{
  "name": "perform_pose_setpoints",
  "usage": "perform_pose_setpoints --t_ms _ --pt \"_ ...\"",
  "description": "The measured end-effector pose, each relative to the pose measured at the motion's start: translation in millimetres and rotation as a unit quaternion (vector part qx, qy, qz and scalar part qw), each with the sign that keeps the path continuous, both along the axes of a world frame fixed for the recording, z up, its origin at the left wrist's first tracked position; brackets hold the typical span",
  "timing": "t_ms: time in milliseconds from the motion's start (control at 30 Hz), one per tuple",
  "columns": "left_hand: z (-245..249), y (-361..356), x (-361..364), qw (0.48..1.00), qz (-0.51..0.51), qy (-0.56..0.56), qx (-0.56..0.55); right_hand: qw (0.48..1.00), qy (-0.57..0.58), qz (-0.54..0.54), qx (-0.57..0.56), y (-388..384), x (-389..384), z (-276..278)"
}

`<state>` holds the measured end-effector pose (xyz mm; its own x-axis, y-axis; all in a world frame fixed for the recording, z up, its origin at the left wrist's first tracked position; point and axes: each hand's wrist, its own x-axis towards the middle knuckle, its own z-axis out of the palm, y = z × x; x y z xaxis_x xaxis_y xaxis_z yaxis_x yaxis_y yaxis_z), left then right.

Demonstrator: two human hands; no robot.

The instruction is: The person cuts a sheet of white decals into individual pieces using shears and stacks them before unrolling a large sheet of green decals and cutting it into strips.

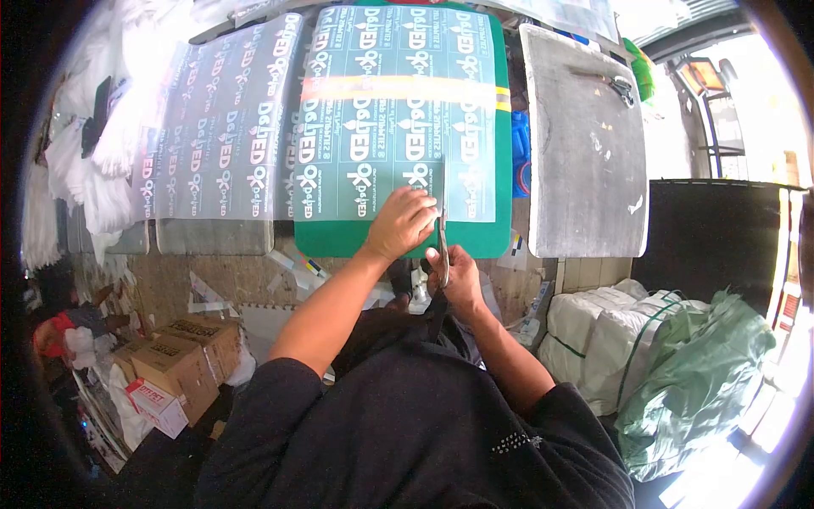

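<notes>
A long sheet of clear printed plastic film point(365, 136), with rows of white lettering, lies over a green board point(403, 237). My right hand point(460, 276) is closed round the handles of a pair of scissors point(443, 225). The blades point away from me and lie at the film's near edge, over its right part. Just left of the blades, my left hand point(404, 222) is closed at that same edge with its fingers curled on the film. Its thumb is mostly hidden.
Right of the green board stands a grey-topped board point(589, 144) with another pair of scissors point(623, 89) on it. White wrapped bales point(593, 327) and a green sack point(695, 386) sit at the lower right. Cardboard boxes point(182, 365) and a person point(64, 331) are at the lower left.
</notes>
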<state>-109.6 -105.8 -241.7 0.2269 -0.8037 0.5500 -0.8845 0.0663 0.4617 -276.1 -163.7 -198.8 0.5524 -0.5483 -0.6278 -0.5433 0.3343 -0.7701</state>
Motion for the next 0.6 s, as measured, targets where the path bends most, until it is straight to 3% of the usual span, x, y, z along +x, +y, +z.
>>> perform_pose_setpoints --t_ms 167,400,600 --pt "-1 2 1 1.000 -0.007 0.000 -0.004 0.995 -0.035 -0.059 0.076 -12 12 -5" --pt "3 3 2 1.000 -0.015 0.000 0.000 1.000 -0.018 -0.013 0.007 -26 17 -16" --pt "2 3 3 1.000 -0.022 0.006 0.003 1.000 -0.006 -0.022 0.013 -36 25 -13"
